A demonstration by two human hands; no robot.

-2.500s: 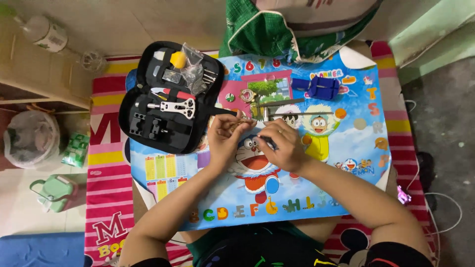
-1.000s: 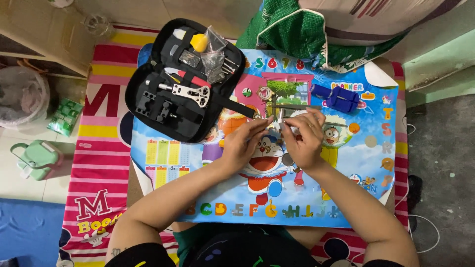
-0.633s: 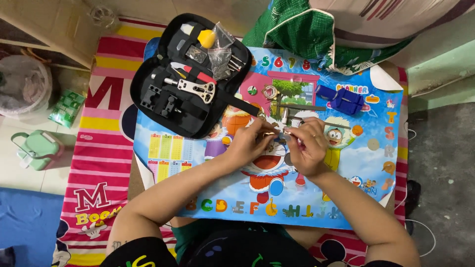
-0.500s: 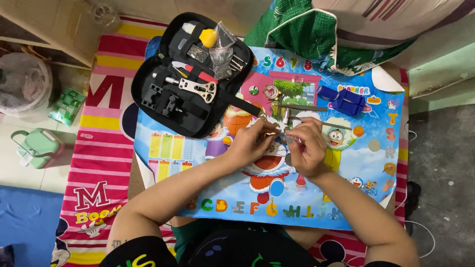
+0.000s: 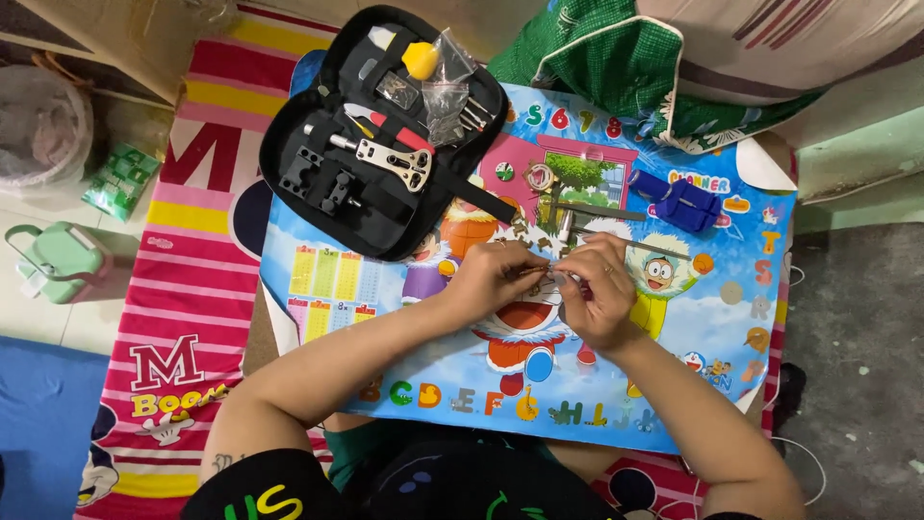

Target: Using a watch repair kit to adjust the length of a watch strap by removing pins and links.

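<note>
Nearby, black tool case (image 5: 385,135) — green packet (image 5: 117,180) far left.

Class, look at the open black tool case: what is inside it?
The open black tool case holds a metal wrench-like tool, a yellow ball and small clear bags; anything beneath them is covered.

I see a cartoon-printed table top (image 5: 674,385) carrying an open black tool case (image 5: 375,144), a blue holder (image 5: 685,200) and thin metal tools (image 5: 597,210).
</note>
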